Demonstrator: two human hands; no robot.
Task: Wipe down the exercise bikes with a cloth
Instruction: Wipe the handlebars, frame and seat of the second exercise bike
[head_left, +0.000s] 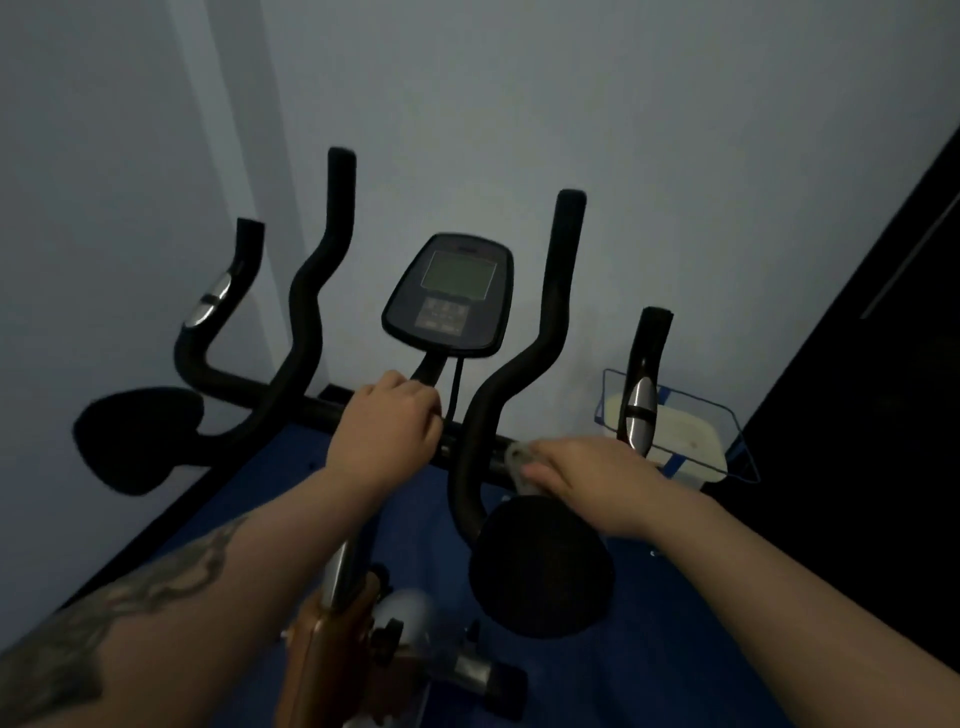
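I'm mid-wipe on the black exercise bike's padded handlebar (311, 410): my right hand (587, 478) presses the small grey cloth (519, 460) flat onto the crossbar, while my left hand (389, 426) grips the centre. Next, I judge, slide along toward the right grip.

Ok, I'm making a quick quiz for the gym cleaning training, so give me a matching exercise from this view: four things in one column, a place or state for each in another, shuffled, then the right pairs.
Things:
1. left hand
2. cloth
3. console
4. right elbow pad

Places or states:
A. screen blank, between the two upright grips
B. under the right hand, on the crossbar
C. closed around the bar near the console stem
D. round and black, just below the right hand

Pairs: 1-C, 2-B, 3-A, 4-D
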